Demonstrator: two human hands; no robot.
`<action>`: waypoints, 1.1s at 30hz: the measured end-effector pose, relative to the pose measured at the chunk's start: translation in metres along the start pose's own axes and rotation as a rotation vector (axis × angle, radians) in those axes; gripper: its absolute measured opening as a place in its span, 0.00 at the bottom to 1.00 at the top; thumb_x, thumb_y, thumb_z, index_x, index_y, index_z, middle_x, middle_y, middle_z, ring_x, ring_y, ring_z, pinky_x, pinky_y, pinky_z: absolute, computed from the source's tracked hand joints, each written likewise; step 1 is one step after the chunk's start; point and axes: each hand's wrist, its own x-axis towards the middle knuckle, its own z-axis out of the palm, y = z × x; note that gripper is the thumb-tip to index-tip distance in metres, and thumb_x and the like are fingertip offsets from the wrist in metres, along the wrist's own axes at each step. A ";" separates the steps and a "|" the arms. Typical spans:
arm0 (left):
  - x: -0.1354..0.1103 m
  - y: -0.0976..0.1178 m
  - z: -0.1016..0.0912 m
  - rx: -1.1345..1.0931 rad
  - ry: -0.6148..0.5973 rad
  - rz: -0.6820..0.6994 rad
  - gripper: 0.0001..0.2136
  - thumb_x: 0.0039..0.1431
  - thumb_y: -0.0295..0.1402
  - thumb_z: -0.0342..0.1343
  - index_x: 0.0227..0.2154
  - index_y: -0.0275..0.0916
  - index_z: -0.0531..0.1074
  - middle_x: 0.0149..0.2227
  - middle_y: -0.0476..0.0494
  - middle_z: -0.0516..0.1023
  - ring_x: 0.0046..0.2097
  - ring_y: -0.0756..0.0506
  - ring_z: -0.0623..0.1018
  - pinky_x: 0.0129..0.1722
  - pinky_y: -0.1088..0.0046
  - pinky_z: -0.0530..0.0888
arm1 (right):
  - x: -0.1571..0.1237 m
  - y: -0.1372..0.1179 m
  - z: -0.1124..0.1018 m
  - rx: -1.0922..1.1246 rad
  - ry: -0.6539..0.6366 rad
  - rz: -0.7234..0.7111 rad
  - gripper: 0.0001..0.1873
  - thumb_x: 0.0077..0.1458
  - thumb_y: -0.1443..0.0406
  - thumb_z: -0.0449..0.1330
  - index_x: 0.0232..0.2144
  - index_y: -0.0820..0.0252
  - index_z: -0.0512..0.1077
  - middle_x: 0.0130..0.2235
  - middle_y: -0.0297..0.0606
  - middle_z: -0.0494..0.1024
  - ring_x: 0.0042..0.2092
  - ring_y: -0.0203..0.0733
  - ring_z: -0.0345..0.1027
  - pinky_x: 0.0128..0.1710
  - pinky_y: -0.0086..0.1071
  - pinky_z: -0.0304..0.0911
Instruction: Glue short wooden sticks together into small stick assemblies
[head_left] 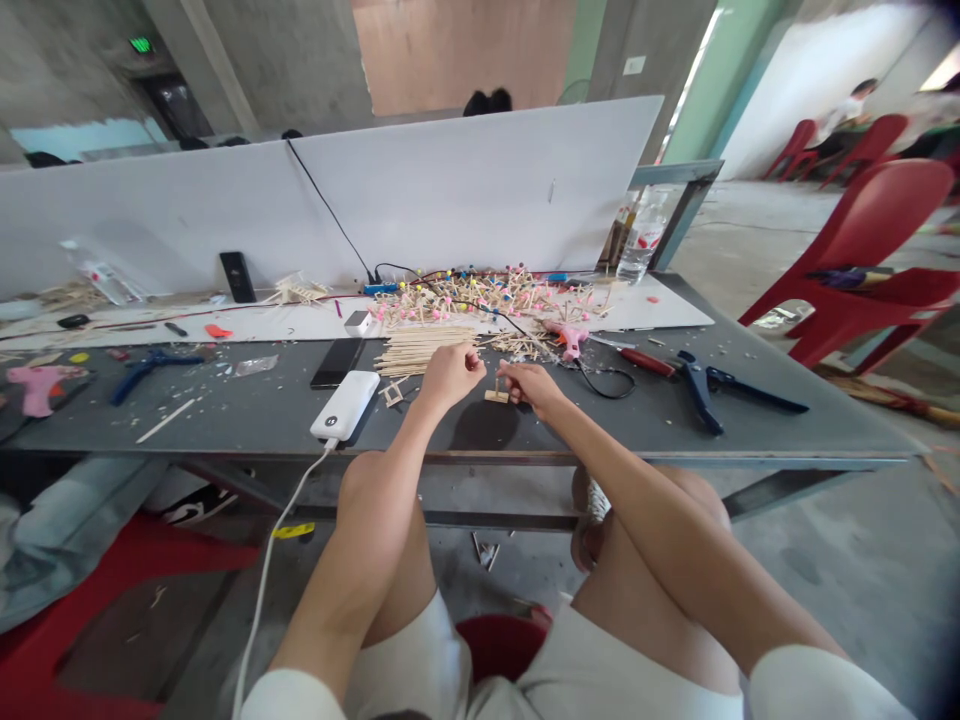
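My left hand [450, 373] is curled into a loose fist over the dark table [247, 415], right beside a stack of thin wooden sticks [416, 350]; whether it pinches a stick I cannot tell. My right hand [529, 385] rests on the table and pinches a small glued stick piece [496, 394] that stands upright between the two hands. A small square stick frame [393, 394] lies just left of my left hand.
A white power bank [346, 404] with cable and a black phone [337, 362] lie left of my hands. A pink glue gun [568, 338], red-handled tool [646, 362], blue-black pliers [712, 385] lie to the right. Pink-tipped sticks [487, 292] pile behind. Red chairs [862, 270] stand right.
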 end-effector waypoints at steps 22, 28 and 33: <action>0.002 -0.008 0.005 -0.011 -0.004 0.066 0.07 0.63 0.28 0.53 0.32 0.37 0.75 0.29 0.44 0.79 0.30 0.47 0.74 0.33 0.73 0.65 | 0.001 0.003 -0.005 -0.038 -0.074 -0.045 0.21 0.38 0.54 0.75 0.26 0.63 0.74 0.16 0.25 0.61 0.18 0.28 0.50 0.16 0.25 0.50; 0.000 -0.002 0.001 0.054 -0.049 0.093 0.12 0.65 0.31 0.51 0.25 0.38 0.71 0.23 0.46 0.72 0.26 0.47 0.68 0.30 0.72 0.59 | -0.003 -0.004 -0.003 -0.058 -0.050 -0.023 0.19 0.41 0.55 0.74 0.25 0.61 0.72 0.16 0.25 0.62 0.18 0.28 0.50 0.17 0.26 0.51; 0.001 -0.001 -0.001 0.085 -0.064 0.098 0.18 0.67 0.34 0.50 0.20 0.38 0.66 0.19 0.47 0.66 0.24 0.48 0.64 0.29 0.71 0.55 | -0.032 -0.048 -0.037 -0.428 0.120 -0.262 0.15 0.53 0.54 0.66 0.31 0.61 0.75 0.24 0.33 0.73 0.22 0.31 0.60 0.21 0.26 0.57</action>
